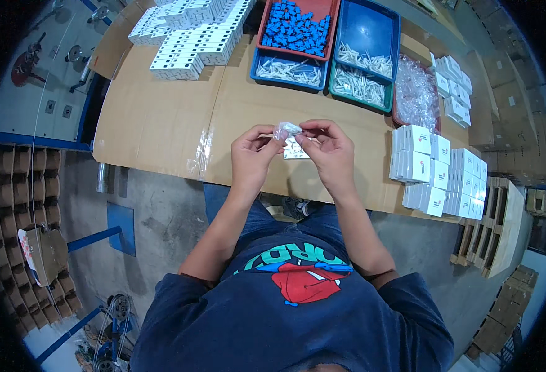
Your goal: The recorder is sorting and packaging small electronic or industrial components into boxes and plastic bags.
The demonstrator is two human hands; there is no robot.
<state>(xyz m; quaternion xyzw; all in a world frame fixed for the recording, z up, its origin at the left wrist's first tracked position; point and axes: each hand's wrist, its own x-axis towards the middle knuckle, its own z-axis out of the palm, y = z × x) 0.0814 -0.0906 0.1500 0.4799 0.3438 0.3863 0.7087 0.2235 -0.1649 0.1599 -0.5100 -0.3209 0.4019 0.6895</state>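
Between my hands, just over the table's near edge, is a small clear plastic bag (287,129) with something pale inside that is too small to make out. My left hand (254,154) pinches the bag's left side between thumb and fingers. At its right end, the fingertips of my right hand (330,150) are closed on it too. Below the bag, partly covered by my fingers, a small white piece (296,150) with dark marks lies on the cardboard-covered table (155,124).
Beyond my hands stand a red tray (262,38) of blue parts, blue trays (254,77) and a green tray (347,96) of white plugs, and a heap of clear bags (417,90). White boxes (419,162) are stacked at right, white units (183,65) at far left.
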